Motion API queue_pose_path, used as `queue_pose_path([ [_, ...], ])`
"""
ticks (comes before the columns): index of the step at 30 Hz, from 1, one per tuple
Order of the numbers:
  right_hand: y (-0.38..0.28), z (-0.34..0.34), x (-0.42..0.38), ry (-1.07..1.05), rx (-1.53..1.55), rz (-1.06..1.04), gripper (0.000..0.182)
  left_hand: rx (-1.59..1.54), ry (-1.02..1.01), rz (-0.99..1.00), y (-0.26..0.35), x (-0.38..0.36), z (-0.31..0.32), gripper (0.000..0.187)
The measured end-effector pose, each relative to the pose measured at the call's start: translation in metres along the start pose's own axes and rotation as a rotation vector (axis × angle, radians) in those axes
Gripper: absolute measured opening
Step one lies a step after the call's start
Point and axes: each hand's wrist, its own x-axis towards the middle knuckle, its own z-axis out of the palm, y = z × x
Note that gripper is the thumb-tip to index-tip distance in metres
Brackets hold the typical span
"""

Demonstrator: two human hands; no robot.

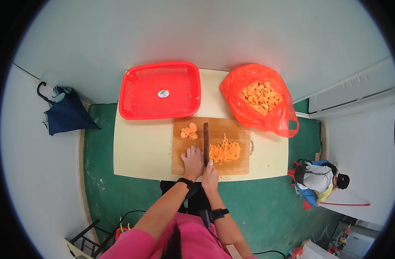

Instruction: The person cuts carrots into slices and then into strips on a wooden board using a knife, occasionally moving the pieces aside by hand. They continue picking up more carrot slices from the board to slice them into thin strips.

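A wooden cutting board [236, 168] lies on the pale table. My right hand [210, 176] is wrapped round the handle of a kitchen knife [206, 140], whose dark blade points away from me across the board. My left hand [193, 163] presses down just left of the blade with bent fingers; whatever lies beneath them is hidden. Right of the knife spreads a heap of thin orange shreds [224, 151], which look like carrot. Several round orange slices [189, 131] rest at the board's upper left, beyond my left fingertips.
Behind the board to the left stands a red plastic basket [163, 113] with a sticker inside. A red plastic bag [236, 97] full of orange pieces [262, 97] sits at the back right. A dark umbrella [68, 114] hangs at left. Another person [318, 179] is at far right.
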Motion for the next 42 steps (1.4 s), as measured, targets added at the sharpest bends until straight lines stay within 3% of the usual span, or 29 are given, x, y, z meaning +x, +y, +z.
queue_pose_path([
  [30, 0.003, -0.004, -0.007, 0.041, 0.061, 0.075, 0.063, 0.055, 0.044, 0.107, 0.000, 0.004, -0.006, 0.019],
  [33, 0.007, -0.004, -0.006, 0.021, 0.053, 0.098, 0.063, 0.064, -0.080, 0.058, 0.004, 0.003, -0.011, 0.017],
  [37, 0.005, -0.005, -0.005, 0.012, 0.070, 0.112, 0.063, 0.058, -0.110, 0.071, 0.003, 0.002, -0.011, 0.017],
  [39, 0.002, -0.007, -0.004, -0.012, 0.059, 0.101, 0.063, 0.078, -0.013, 0.103, 0.002, 0.005, -0.007, 0.020],
  [42, 0.003, -0.006, -0.005, 0.026, 0.032, 0.079, 0.064, 0.074, -0.077, 0.064, 0.004, 0.004, -0.008, 0.020],
])
